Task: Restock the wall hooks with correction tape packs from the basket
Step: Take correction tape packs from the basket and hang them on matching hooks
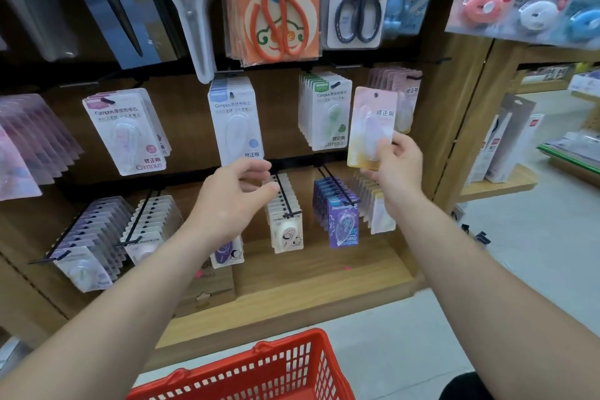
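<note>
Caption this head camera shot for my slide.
Right hand holds a pink correction tape pack beside the pink stack on its wall hook; empty left hand hovers nearby, red basket below.

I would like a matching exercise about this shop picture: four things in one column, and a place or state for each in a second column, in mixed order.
Column one:
1. right hand
2. left hand
3. red basket
4. orange scissors

Column two:
a. hang in the top row
b. at the bottom edge of the view
c. holds no pack, fingers loosely curled
d. grips a pink pack

Pairs: 1-d, 2-c, 3-b, 4-a.
</note>
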`<state>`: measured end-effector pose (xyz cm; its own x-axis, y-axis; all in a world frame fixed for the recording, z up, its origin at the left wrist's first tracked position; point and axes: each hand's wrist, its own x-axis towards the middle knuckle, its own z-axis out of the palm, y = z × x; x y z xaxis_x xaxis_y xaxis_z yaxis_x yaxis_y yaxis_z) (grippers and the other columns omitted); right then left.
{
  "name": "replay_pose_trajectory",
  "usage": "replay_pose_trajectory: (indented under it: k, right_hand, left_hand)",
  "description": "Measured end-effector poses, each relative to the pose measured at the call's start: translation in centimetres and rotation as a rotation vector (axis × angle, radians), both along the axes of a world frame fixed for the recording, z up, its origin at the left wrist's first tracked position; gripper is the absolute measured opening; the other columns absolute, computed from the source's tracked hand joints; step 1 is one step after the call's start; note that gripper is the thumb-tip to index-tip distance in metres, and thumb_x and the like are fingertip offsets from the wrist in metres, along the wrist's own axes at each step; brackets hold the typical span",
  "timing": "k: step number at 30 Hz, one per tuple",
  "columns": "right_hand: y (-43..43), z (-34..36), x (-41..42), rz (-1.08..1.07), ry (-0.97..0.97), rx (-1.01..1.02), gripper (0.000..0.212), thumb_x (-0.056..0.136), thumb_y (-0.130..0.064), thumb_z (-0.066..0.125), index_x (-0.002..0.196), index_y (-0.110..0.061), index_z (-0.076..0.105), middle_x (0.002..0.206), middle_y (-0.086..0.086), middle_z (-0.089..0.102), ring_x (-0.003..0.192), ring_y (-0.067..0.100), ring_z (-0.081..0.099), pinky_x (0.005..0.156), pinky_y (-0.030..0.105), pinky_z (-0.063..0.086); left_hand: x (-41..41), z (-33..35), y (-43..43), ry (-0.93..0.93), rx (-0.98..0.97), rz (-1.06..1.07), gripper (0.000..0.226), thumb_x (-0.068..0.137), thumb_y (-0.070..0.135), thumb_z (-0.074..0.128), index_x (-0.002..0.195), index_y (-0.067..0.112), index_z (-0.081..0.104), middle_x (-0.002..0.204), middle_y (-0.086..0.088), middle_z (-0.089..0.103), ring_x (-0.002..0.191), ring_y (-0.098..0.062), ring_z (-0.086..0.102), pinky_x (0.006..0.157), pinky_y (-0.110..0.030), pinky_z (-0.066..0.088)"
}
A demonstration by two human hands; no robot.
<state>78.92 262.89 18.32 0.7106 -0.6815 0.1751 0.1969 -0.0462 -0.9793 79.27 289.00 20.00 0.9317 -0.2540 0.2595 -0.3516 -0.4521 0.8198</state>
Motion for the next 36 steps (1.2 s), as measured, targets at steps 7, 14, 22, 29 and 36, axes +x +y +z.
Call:
replay_pose_trajectory:
  k: [7,14,22,29,36]
  right_hand:
    - [-6.3,2.6,2.4,-0.162,-0.004,0.007,0.025,0.107,-0.024,0.048,0.126,-0.017,0.062,0.109,-0.004,0.065,0.098,0.016,0.067,0.068,0.027,0.063]
    - [-8.7,2.3,2.8,-0.175,-0.018,0.012,0.028,0.106,-0.026,0.048,0.128,-0.016,0.062,0.107,-0.007,0.067,0.096,0.014,0.069,0.068,0.028,0.063]
    - [-9.9,1.9,3.3,-0.147,0.009,-0.056,0.024,0.104,-0.029,0.053,0.123,-0.023,0.066,0.102,-0.009,0.070,0.093,0.012,0.071,0.064,0.021,0.059]
    - [-10.0,1.8,4.9,-0.133,0.321,-0.222,0.042,0.103,-0.040,0.053,0.140,-0.022,0.058,0.121,-0.001,0.064,0.109,0.026,0.064,0.093,0.045,0.059]
    - [-6.4,-1.7,0.6,0.016,0.540,-0.666,0.050,0.099,-0.046,0.059,0.138,-0.014,0.058,0.130,0.006,0.066,0.118,0.026,0.062,0.094,0.038,0.051]
  left_hand:
    - [1.7,1.1,-5.6,-0.056,0.024,-0.092,0.031,0.094,0.032,0.071,0.125,0.031,0.065,0.113,0.017,0.066,0.095,0.000,0.065,0.080,-0.016,0.050]
    - [3.5,0.4,-9.4,-0.058,0.036,-0.105,0.028,0.094,0.031,0.072,0.122,0.031,0.066,0.111,0.017,0.067,0.094,-0.003,0.066,0.085,-0.023,0.052]
    - [4.3,0.1,-11.5,-0.073,0.060,-0.089,0.027,0.096,0.030,0.069,0.123,0.028,0.066,0.111,0.015,0.067,0.094,-0.005,0.064,0.074,-0.015,0.045]
    - [3.4,0.2,-11.3,-0.067,0.105,-0.070,0.029,0.097,0.029,0.068,0.126,0.028,0.065,0.114,0.013,0.066,0.090,-0.004,0.063,0.072,-0.015,0.043]
    - [0.8,-1.6,-5.8,0.000,0.131,-0.013,0.023,0.094,0.028,0.070,0.117,0.031,0.067,0.110,0.017,0.068,0.098,-0.006,0.065,0.087,-0.029,0.051]
